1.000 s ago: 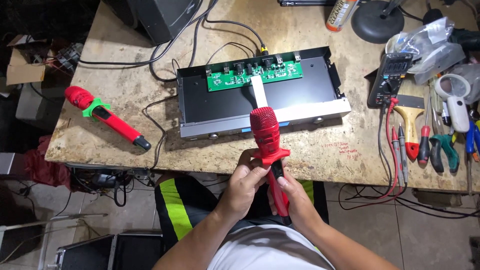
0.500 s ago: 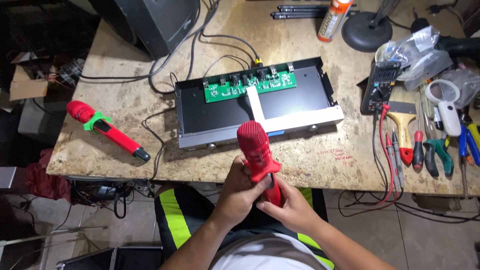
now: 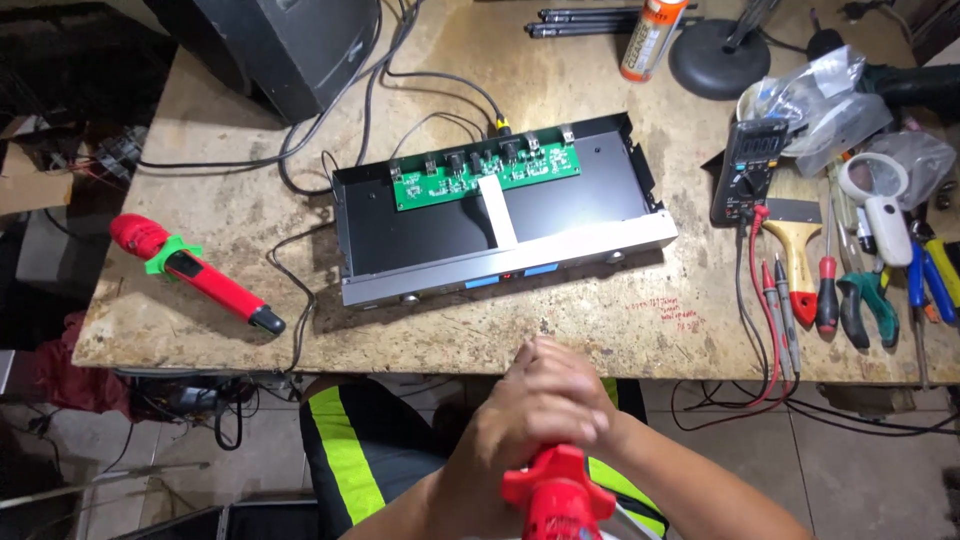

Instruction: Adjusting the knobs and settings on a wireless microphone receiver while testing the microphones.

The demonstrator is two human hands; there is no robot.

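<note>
Below the front edge of the worn desk (image 3: 600,330), the left hand (image 3: 500,450) and right hand (image 3: 565,385) clench together around the top of a red microphone (image 3: 555,500), while another red microphone (image 3: 195,272) and an opened black receiver (image 3: 500,215) lie on the desk.

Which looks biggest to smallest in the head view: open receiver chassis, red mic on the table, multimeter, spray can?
1. open receiver chassis
2. red mic on the table
3. multimeter and spray can: similar; the can is cut off by the frame edge, so unranked.
</note>
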